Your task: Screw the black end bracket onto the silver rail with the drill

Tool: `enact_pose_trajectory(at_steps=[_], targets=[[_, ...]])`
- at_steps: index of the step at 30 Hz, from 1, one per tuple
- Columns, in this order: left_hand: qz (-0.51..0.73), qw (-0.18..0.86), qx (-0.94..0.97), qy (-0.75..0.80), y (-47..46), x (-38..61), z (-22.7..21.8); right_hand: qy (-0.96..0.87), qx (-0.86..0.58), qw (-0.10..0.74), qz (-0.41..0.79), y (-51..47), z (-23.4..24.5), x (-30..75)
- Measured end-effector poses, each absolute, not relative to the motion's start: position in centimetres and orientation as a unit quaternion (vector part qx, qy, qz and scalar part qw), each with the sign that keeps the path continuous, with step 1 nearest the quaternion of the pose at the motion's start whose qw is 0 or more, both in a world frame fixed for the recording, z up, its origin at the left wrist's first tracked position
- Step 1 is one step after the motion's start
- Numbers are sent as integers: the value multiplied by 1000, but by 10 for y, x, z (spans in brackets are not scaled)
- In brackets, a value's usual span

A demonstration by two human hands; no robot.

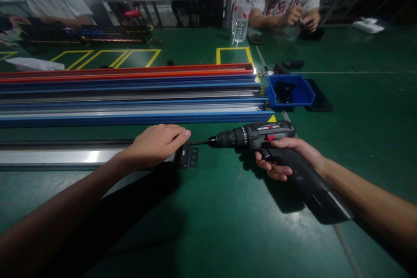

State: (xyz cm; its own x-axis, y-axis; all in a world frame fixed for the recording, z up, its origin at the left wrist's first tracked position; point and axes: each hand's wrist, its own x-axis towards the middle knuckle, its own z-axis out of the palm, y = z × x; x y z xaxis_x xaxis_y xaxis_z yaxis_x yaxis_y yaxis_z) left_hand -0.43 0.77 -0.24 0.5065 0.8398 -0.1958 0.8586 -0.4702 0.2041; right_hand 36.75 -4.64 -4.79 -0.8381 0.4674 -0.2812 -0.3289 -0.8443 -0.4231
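My right hand (280, 160) grips a black cordless drill (270, 132) by its handle, with the index finger at the trigger. The drill lies level, pointing left, and its long thin bit (200, 142) reaches the end of a silver metal rail (65, 156). Across that rail end lies my left hand (159, 141), its fingers bent over the far side and the thumb near the bit's tip. A black slotted end bracket (193, 157) sits at the rail's end, partly covered by my left hand. Whether the bit sits in a screw is too small to tell.
Beyond the rail lie several long blue rails (137, 118) and an orange rail (130, 70). A blue bin (306, 95) with black parts stands at their right ends. Water bottles (241, 17) stand at the back, near a person's hands (302, 19). Yellow tape marks the green table (228, 234).
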Motion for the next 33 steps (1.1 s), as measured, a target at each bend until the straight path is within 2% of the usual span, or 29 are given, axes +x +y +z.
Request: enact_pose_trajectory(at_steps=[25,33], targets=[[-39,142,853,500,10,-6,-7,-186,-247,206,928,-47,-39,366],[-37,148,854,498,8,-6,-5,-180,-216,206,937,-47,-42,367]])
